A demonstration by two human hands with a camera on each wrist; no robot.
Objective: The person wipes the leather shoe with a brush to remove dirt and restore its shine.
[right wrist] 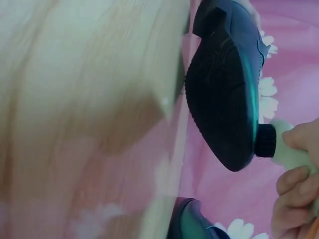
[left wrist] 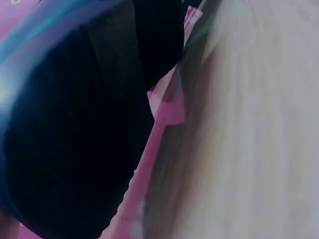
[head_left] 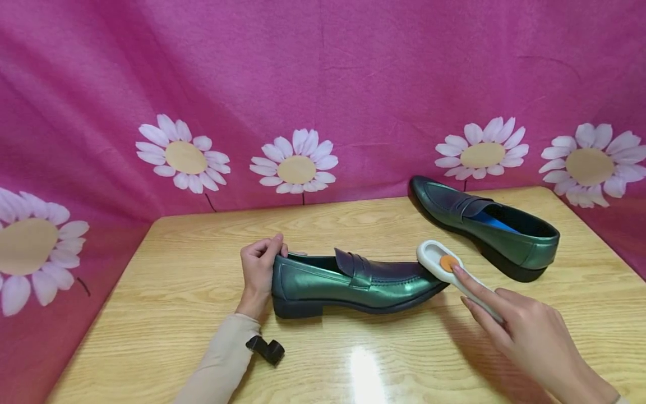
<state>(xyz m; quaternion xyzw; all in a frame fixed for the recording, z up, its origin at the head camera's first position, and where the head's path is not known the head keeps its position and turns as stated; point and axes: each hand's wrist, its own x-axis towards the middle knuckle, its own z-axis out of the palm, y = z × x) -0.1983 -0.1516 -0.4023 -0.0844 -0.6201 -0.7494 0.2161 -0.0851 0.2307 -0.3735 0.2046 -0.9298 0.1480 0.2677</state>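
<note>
A dark green loafer [head_left: 313, 283] with a black sole is held up off the table, toe to the right. At its heel, my left hand [head_left: 259, 269] grips the back rim, thumb on top. My right hand [head_left: 530, 331] holds a white-handled brush [head_left: 433, 255], with the index finger on its orange button [head_left: 448, 263]. In the right wrist view the black bristles [right wrist: 265, 140] touch the upper near the toe. The loafer's dark sole [left wrist: 75, 129] fills much of the left wrist view.
A second matching loafer [head_left: 484, 224] with a blue insole stands at the back right of the wooden table [head_left: 181, 314]. A pink cloth [head_left: 353, 67] with white daisies hangs behind the table. A black strap [head_left: 266, 349] is on my left sleeve.
</note>
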